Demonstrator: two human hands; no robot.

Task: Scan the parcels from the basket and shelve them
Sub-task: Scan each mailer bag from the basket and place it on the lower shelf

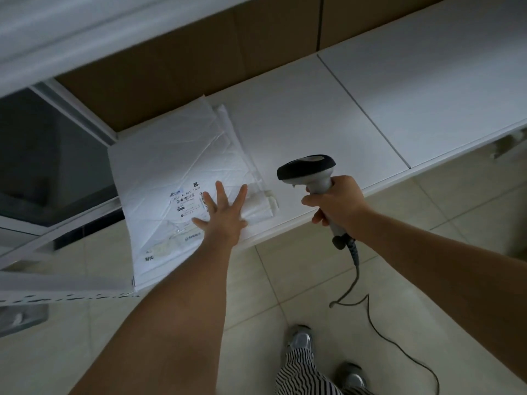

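Observation:
A flat white parcel (171, 172) with a printed shipping label lies on the white shelf board (328, 115), its near end overhanging the shelf's front edge. It rests on top of another white parcel (253, 178), whose edge shows to the right. My left hand (225, 212) presses flat on the top parcel near the label, fingers spread and straight. To the right, my right hand (336, 203) grips the handle of a black-and-grey barcode scanner (310, 169), its head pointing left toward the parcels. The basket is not in view.
Brown cardboard backing (185, 58) closes the rear of the shelf. A white perforated frame rail (62, 295) runs at the lower left. The scanner's cable (368, 303) trails down over the tiled floor (413, 252). My striped trousers and grey shoes (299, 340) are below.

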